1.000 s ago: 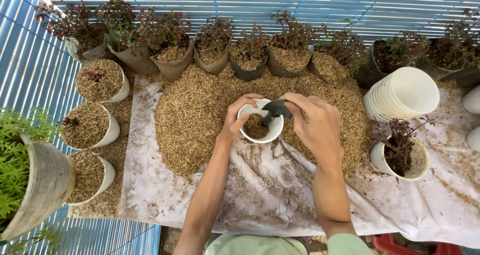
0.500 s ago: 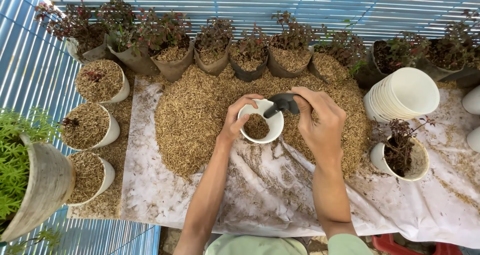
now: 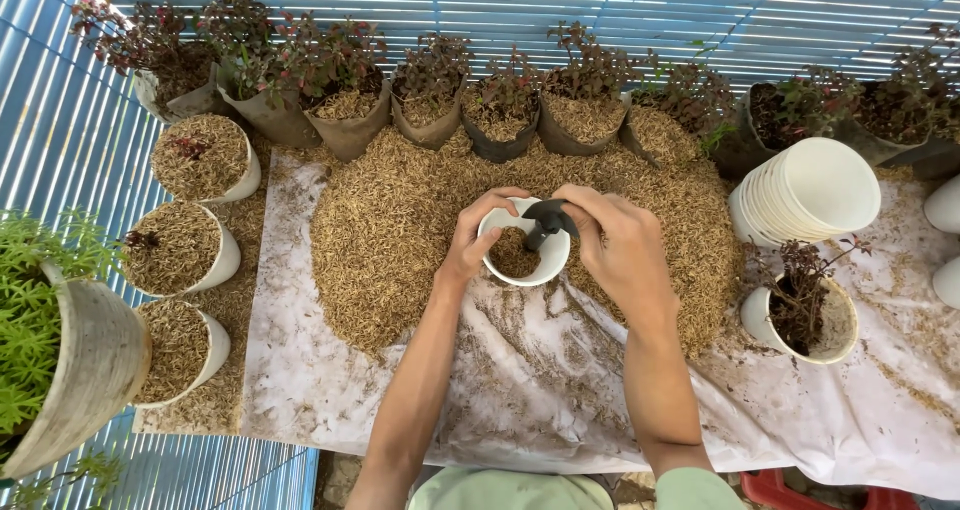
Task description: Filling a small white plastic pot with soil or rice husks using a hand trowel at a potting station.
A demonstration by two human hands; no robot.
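Head view: my left hand (image 3: 472, 242) grips the rim of a small white pot (image 3: 524, 242) over the rice-husk heap (image 3: 390, 230), while my right hand (image 3: 620, 250) pinches a dark scoop (image 3: 547, 220) tipped into it.

Pot (image 3: 524, 253): smooth white plastic, looking faintly glossy at the rim, holding dry, coarse husk. Scoop (image 3: 547, 220): dark matt plastic, showing no shine. Husk heap (image 3: 400, 230): tan, rough, flaky, looking like dry rice hull. Sheet (image 3: 560, 390): white cloth-like covering, lying creased and matt, showing brown soil smears. Pot stack (image 3: 812, 198): same smooth white plastic, catching soft light. Grow bags (image 3: 350, 130): dull brown-grey flexible film, sitting wrinkled. Side pots (image 3: 222, 262): white plastic, dusted with husk. Large planter (image 3: 80, 370): beige, matt, streaked surface, material not telling clearly. Floor (image 3: 60, 140): blue slats, looking smooth and painted.
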